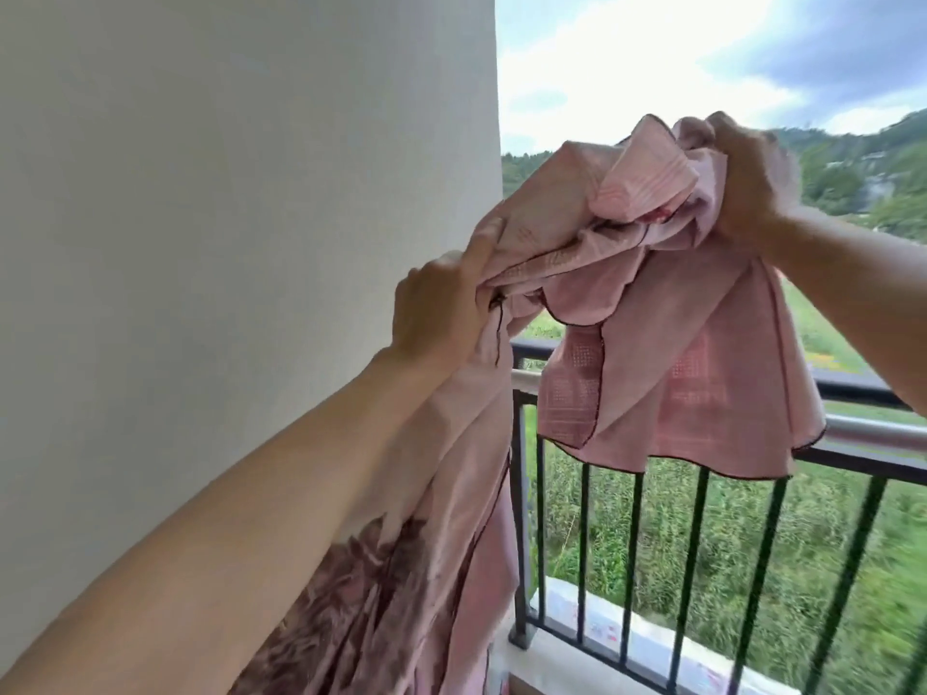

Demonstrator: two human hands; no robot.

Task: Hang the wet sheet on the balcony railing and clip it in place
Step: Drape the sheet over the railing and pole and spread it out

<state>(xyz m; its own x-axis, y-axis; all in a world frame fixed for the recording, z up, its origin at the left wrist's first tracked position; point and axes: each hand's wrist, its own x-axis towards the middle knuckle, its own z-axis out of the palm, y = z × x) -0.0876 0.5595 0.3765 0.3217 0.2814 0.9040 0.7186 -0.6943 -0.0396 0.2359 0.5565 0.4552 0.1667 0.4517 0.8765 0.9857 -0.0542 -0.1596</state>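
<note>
Your left hand (441,313) and right hand (747,185) clench the bunched pink cloth sheet (652,353); spread it over the black metal railing (847,386).

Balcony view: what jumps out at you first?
A big pink sheet, bunched up and held high in the middle. The left hand grips it beside the white wall, and the right hand grips it up against the cloudy sky. Below on the right stands the black railing, with green grass beyond it.
</note>
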